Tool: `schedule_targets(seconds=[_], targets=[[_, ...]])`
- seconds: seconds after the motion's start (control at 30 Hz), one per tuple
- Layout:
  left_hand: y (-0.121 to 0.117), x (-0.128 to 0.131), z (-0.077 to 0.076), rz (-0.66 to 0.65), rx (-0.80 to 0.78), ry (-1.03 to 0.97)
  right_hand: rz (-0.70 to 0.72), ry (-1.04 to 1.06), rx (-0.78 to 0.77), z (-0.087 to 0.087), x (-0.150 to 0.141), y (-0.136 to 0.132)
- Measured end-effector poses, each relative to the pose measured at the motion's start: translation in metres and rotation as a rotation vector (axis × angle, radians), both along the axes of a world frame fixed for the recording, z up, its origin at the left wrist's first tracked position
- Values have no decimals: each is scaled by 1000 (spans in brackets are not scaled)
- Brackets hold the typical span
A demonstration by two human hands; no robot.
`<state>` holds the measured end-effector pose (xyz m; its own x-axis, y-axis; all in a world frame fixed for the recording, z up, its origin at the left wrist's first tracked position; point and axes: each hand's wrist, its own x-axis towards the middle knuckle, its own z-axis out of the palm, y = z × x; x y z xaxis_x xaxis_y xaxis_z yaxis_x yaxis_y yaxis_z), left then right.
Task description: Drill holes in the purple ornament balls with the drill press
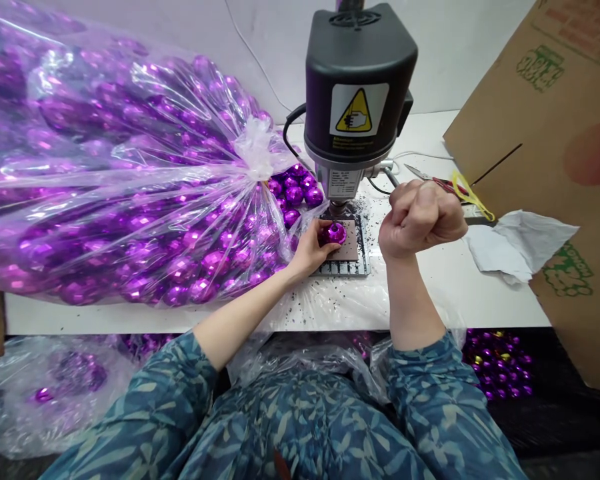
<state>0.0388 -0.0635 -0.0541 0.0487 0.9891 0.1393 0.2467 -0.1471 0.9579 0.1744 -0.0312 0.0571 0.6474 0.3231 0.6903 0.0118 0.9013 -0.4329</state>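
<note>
My left hand (311,250) holds a shiny purple ball ornament (337,233) between thumb and fingers. The ball rests on a flat square plate (349,251) on the slotted base (347,269) of a small drill press (360,87), right beneath its chuck (337,207). A small dark spot shows on top of the ball. To the right of the press head, my right hand (423,220) is closed in a fist around the end of the press's feed lever (391,176); most of the lever is hidden by the fingers.
A big tied clear bag (145,193) of purple balls fills the left of the table, with loose purple balls (294,195) beside its knot. Dark shavings surround the base. Scissors (437,181), crumpled white paper (517,247) and a cardboard box (570,193) are at right. More balls (500,367) lie below.
</note>
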Motion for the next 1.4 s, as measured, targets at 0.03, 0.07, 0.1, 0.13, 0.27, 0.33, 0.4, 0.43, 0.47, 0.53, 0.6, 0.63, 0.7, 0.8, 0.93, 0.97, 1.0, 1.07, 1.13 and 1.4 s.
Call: schedule_targets(seconds=[0.03, 0.07, 0.1, 0.13, 0.27, 0.33, 0.4, 0.43, 0.47, 0.53, 0.6, 0.63, 0.7, 0.8, 0.93, 0.97, 1.0, 1.07, 1.13, 1.4], targets=[[0, 0, 0, 2, -2, 0, -8, 3, -14, -1, 0, 0], [0, 1, 0, 5, -3, -2, -17, -2, -18, -2, 1, 1], [-1, 1, 0, 8, -5, -6, -30, -11, -18, -4, 1, 2], [-1, 1, 0, 9, -6, -11, -48, -19, -11, -6, 1, 3], [-3, 1, 3, 10, -16, -26, -105, -46, 53, -15, 1, 5], [-4, 1, 3, 15, -17, -17, -95, -45, 67, -11, 0, 3], [-3, 2, 5, 17, -24, -4, -60, -52, 48, 4, -2, -1], [-3, 4, 6, 24, -30, 5, -37, -62, 34, 14, -3, -3], [-5, 5, 8, 40, -35, 18, -21, -66, 13, 26, -4, -3], [-13, 6, 14, 94, -26, 64, 14, -108, -49, 49, -4, -1], [-31, 6, 21, 140, 6, 138, 71, -187, -116, 65, -2, 3], [-45, 4, 24, 127, 24, 185, 93, -202, -112, 70, -1, 5], [-82, -3, 27, -31, 42, 307, 122, -216, -90, 73, 0, 8], [-142, -16, 20, -508, 12, 589, 121, -231, -83, 69, 2, 9], [-181, -34, 14, -795, 62, 940, 65, -246, -106, 65, 1, 10], [-177, -38, 17, -801, 98, 911, 64, -245, -106, 65, 1, 11], [-166, -43, 23, -776, 140, 840, 70, -240, -103, 65, 1, 12], [-126, -51, 39, -586, 221, 706, 86, -229, -89, 64, 1, 14], [-73, -57, 55, -252, 272, 796, 102, -218, -68, 64, 2, 15], [54, -64, 66, -96, 47, 1259, 151, -214, -41, 61, 4, 13]])
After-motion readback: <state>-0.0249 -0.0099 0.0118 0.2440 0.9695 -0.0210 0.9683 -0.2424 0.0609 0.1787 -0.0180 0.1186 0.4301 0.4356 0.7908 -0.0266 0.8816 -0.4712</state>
